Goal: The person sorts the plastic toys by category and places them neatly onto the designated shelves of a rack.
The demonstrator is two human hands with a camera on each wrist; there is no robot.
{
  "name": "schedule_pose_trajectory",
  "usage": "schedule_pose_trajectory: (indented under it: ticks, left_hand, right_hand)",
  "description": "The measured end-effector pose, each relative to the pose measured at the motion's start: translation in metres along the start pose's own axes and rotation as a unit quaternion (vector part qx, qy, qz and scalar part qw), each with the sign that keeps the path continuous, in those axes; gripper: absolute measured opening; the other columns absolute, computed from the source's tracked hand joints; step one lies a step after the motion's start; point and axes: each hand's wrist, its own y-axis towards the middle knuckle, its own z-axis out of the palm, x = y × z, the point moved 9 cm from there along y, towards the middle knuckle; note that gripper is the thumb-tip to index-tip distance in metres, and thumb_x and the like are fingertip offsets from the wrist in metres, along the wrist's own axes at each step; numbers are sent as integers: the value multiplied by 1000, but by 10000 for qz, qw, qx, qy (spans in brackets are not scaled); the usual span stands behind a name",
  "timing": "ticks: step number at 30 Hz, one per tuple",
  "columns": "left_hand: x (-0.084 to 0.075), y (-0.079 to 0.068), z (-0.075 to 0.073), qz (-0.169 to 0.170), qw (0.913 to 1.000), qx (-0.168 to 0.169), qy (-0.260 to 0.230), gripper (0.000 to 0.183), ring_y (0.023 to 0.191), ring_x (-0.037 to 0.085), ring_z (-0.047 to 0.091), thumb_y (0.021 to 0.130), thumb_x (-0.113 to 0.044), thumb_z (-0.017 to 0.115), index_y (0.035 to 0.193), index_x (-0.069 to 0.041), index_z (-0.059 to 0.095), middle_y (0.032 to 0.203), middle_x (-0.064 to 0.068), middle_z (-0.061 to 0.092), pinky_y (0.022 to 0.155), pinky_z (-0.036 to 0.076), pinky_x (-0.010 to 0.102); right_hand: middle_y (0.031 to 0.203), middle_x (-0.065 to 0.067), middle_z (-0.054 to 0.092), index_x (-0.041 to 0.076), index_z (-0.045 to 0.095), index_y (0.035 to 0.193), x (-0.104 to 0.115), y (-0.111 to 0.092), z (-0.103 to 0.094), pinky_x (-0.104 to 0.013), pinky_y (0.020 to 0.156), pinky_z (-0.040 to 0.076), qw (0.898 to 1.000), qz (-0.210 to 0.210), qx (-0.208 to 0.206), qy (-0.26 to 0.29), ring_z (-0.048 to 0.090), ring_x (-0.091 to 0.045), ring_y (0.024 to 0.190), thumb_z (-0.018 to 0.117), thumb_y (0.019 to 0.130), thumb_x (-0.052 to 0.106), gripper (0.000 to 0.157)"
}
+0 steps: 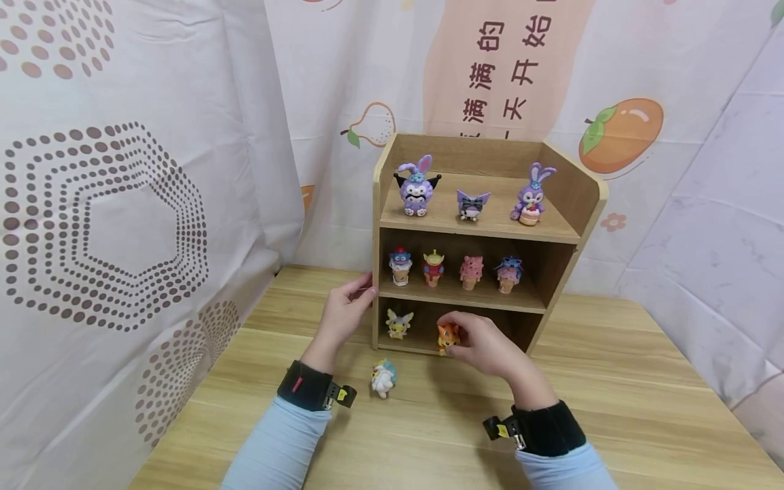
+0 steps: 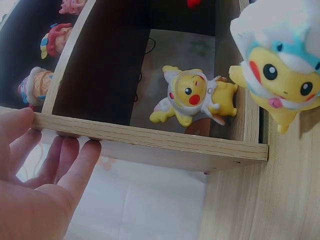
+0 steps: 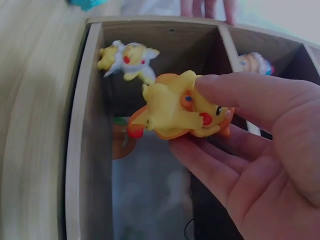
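My right hand (image 1: 484, 340) pinches a Pikachu figurine in an orange costume (image 3: 170, 107) between thumb and fingers, at the front of the bottom shelf compartment. My left hand (image 1: 343, 314) touches the left side of the wooden shelf (image 1: 375, 204), its fingertips at the panel's front edge and outer face. A Pikachu figurine in a white and yellow costume (image 2: 192, 92) stands at the left of the same compartment. On the table before the shelf is another Pikachu figurine, with a white and light-blue hood (image 2: 282, 65).
The middle tier carries several ice-cream-cone figurines (image 1: 470, 272). Three purple figurines stand on top: one wearing black horns (image 1: 416, 194), a small one (image 1: 471, 205) and a rabbit with cake (image 1: 530, 197). Wood-grain table (image 1: 612, 408) surrounds the shelf; a printed curtain (image 1: 331, 68) hangs behind.
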Motion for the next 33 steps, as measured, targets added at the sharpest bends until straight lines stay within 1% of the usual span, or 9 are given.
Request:
schedule_pose_trajectory:
  ticks: [5,11,14,17,21,27,29,30,33]
  left_hand:
    - [0,0,0,13,10000,18,30,42,111,29,67,99,-14,68,140,-5,61,130,17,66,90,59,30]
    - [-2,-1,1,16,10000,16,4,43,113,34,65,100,-13,68,140,-2,59,132,22,64,90,59,33]
    - [-3,-1,1,17,10000,7,-2,43,114,35,65,100,-13,68,140,-2,59,133,23,63,91,59,34]
    - [-3,-1,1,34,10000,9,6,42,113,34,66,100,-13,68,140,-2,59,132,21,64,90,59,32]
    - [-2,0,0,56,10000,10,23,42,111,30,66,99,-13,68,139,-4,61,131,18,66,89,59,31]
    - [-2,0,0,66,10000,12,12,42,112,33,66,99,-13,68,139,-3,60,131,20,65,91,59,33]
    - [-3,-1,0,16,10000,25,58,42,114,35,65,100,-11,67,140,-1,59,133,22,63,92,58,35]
    - [-8,-2,1,0,10000,41,89,42,114,36,65,100,-10,66,140,0,58,133,22,63,92,58,35]
    - [-7,-2,0,-11,9999,61,93,42,113,34,65,100,-10,66,140,-1,58,133,21,64,91,58,34]
  right_hand:
    - [99,2,64,10,64,125,-15,5,2,-33,73,53,9997,228,28,98,59,-14,85,79,88,8,40]
    - [99,1,63,5,64,126,-25,12,2,-34,71,52,9995,297,-34,73,57,-15,82,78,89,7,40]
    - [99,0,64,5,65,125,-29,16,3,-35,72,51,9994,319,-102,8,57,-15,83,78,88,7,39]
    - [99,-2,64,4,65,124,-33,19,5,-37,74,52,9992,369,-114,41,58,-16,85,78,87,7,39]
    - [101,-2,65,2,65,126,-39,25,11,-38,77,53,9990,451,-28,41,59,-17,87,77,88,8,41]
    - [107,-4,66,3,65,129,-47,31,17,-42,82,53,9985,538,90,-105,61,-18,93,76,90,10,41]
    - [108,-5,66,3,64,129,-48,32,18,-42,84,53,9984,548,123,-99,61,-19,94,76,90,10,41]
    - [109,-6,66,3,64,129,-49,32,18,-43,84,53,9983,563,142,-86,61,-20,95,76,91,11,41]
    - [111,-8,66,2,64,130,-51,34,18,-45,86,53,9981,588,154,-40,61,-22,98,75,91,10,41]
